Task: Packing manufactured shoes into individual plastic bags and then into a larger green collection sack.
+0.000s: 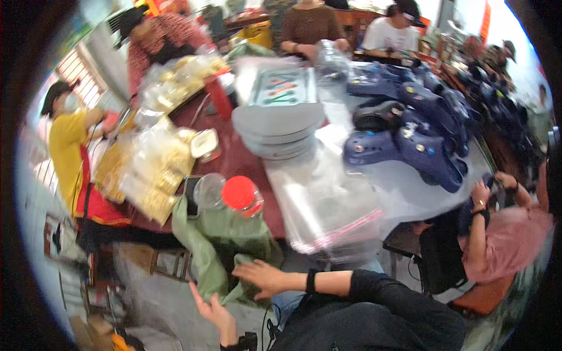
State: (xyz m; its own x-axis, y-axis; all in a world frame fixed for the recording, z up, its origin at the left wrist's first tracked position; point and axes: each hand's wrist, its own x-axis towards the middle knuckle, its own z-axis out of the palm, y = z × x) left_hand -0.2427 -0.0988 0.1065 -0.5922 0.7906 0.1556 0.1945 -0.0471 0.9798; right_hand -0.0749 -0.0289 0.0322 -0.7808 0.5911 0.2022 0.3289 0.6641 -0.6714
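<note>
Head view: both hands touch green cloth overhanging table edge.

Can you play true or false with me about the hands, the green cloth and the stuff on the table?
1. The right hand lies on the green cloth. True.
2. The left hand holds a blue toy. False: its fingers are spread open beside the lower edge of the green cloth and hold nothing.
3. The jar with the red lid stands above the green cloth at the table edge. True.
4. The dark blue plastic toys are piled on the floor. False: they lie on the table, on its right side.
5. The clear plastic bags are stacked by the table's near edge. True.
</note>
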